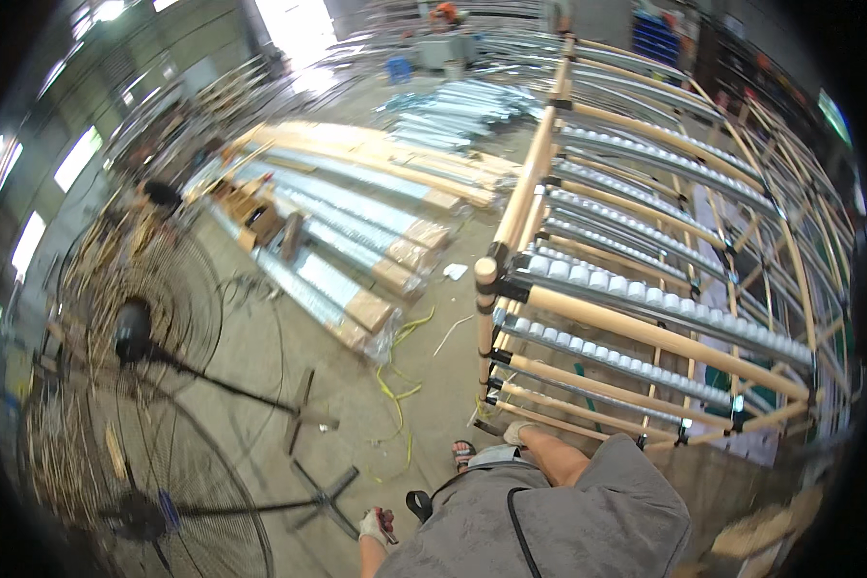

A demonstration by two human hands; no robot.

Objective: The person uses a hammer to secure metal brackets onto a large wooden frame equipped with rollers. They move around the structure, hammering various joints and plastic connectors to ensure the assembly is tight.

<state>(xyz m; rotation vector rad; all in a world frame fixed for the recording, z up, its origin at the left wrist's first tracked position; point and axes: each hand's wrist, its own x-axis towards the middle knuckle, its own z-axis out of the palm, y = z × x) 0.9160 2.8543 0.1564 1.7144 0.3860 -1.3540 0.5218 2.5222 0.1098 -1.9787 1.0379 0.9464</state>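
Note:
My left hand (376,526), in a pale glove with red on the fingers, hangs low beside my grey shirt, its fingers curled. Whatever it may hold is too small to name. My right hand (518,433), also gloved, is closed by the near corner of a rack of tan pipes. From it a short dark tool (491,428) sticks out to the left; its exact kind is unclear. The rack (597,313) has black joints and sloping metal tracks lined with white rollers (636,291), and stands just beyond that hand.
Two large black stand fans (137,332) fill the left side. Long wrapped bundles (356,299) lie on the floor ahead, with an open cardboard box (250,214) on them. Yellow strapping (395,385) trails across the floor. Metal pipes (462,111) are piled farther back.

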